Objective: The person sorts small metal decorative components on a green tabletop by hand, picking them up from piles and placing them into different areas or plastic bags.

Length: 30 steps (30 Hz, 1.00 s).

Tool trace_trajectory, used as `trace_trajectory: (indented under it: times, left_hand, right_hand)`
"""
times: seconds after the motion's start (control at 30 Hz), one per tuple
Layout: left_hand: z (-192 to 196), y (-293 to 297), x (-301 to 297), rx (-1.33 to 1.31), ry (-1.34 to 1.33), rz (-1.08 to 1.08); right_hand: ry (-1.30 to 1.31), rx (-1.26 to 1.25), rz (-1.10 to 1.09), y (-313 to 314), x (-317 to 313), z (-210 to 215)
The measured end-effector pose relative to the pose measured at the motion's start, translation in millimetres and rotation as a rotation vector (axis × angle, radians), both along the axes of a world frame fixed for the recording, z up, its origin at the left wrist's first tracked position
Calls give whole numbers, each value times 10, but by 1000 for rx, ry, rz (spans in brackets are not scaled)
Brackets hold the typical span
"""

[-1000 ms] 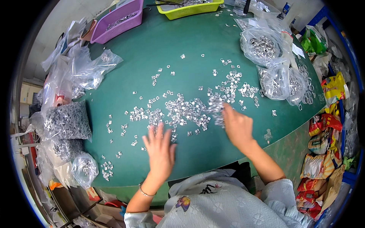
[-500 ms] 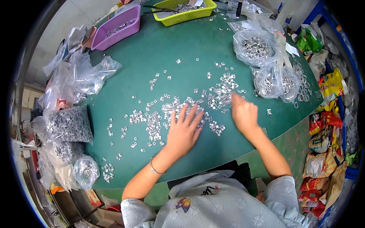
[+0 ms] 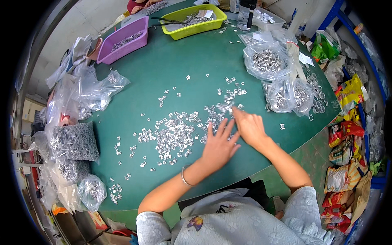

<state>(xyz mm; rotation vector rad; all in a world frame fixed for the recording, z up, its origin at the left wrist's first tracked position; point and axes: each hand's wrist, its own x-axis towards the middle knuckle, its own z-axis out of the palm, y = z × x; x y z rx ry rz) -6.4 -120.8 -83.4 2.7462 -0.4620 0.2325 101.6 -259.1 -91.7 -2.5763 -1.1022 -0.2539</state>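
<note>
Small silvery metal pieces (image 3: 175, 132) lie in a loose heap across the middle of the green table (image 3: 163, 77). My left hand (image 3: 220, 149) is open, its fingers spread over the near right edge of the heap; a metal bangle (image 3: 183, 176) circles that wrist. Close on its right, my right hand (image 3: 250, 128) reaches in with the index finger stretched out and the other fingers bent and partly hidden. Beside that fingertip some metal pieces (image 3: 225, 106) are smeared by motion. I see nothing gripped in either hand.
A purple basket (image 3: 143, 40) and a yellow-green basket (image 3: 173, 34) hold metal parts at the back. Plastic bags of rings (image 3: 267, 61) stand at right, with loose rings (image 3: 319, 102). Filled bags (image 3: 73, 143) line the left edge. Another person's hand (image 3: 136, 9) shows far off.
My left hand has moved right, off the middle of the heap. My right hand has moved left, close to it. Several pieces at the right have shifted left, nearer the heap.
</note>
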Motion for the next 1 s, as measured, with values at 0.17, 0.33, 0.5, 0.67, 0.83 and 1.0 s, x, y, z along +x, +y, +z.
trace_trajectory:
  times: [0.17,0.33,0.5,0.67,0.83,1.0]
  left_hand:
    - [-25,473,-98,28,-58,149]
    - [150,473,14,-29,-52,173]
    - [203,189,1068,-132,-73,55]
    - [-56,145,1637,-18,31,-56]
    - [-117,527,1164,-114,107,-159]
    - [210,301,997,-56,0,-107]
  right_hand:
    - [15,-336,-421,-253,-79,305]
    - [48,-482,-381,-427,-148,307]
    - [113,-369,-409,-441,-287,442]
    - [168,-416,-497,-442,-245,411]
    - [155,-158,-457,-687,-314,389]
    - [127,-222,-490,-604,-307,320]
